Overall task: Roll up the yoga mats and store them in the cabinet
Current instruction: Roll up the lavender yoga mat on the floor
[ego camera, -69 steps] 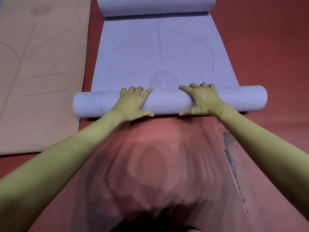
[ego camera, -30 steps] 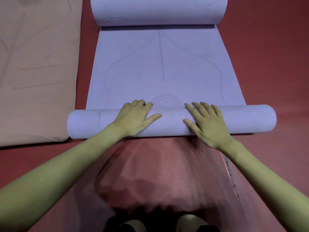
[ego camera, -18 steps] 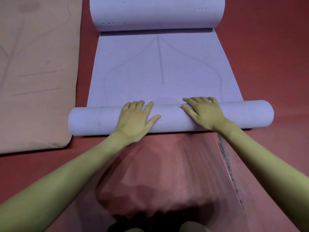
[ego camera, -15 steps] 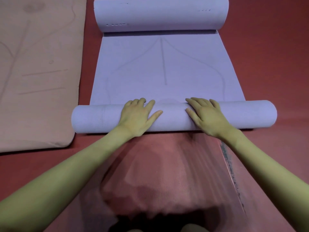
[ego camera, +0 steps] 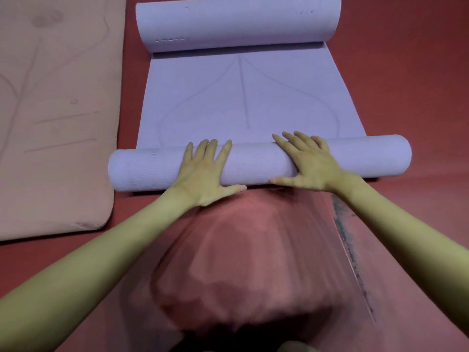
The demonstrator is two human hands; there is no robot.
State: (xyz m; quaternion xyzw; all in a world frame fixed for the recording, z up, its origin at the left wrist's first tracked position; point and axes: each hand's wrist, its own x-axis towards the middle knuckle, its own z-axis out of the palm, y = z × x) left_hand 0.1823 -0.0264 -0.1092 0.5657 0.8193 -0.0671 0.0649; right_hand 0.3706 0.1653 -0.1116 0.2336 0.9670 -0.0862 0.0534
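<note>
- Both palms flat, fingers straight: left hand (ego camera: 206,171), right hand (ego camera: 308,162) pressing the lavender yoga mat roll (ego camera: 258,162) on red floor (ego camera: 406,72).
- Could telescope if pushed unevenly.
- Far curled end (ego camera: 238,21) may jam the roll ahead.

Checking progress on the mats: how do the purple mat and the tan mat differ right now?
The purple mat is curled into rolls at both ends; the tan mat lies fully flat. Left hand and right hand press on the purple mat's near roll; nothing touches the tan mat. Both lie on the red floor.
</note>
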